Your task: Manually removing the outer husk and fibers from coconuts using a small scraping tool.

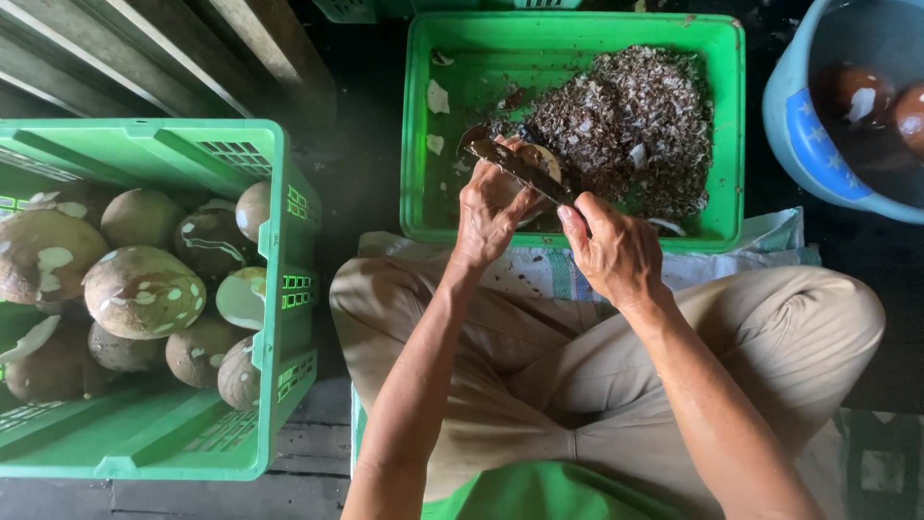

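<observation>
Left hand (491, 207) cups the coconut (541, 164) over the green tray (428, 144); right hand (616, 252) grips the knife (520, 169) — best shave shallow, blade angled away from fingers.

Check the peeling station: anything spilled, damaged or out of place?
Nothing stands out. The brown shavings lie heaped inside the green tray, the peeled coconuts sit in the green crate, and both hands work the knife over the tray.
</observation>
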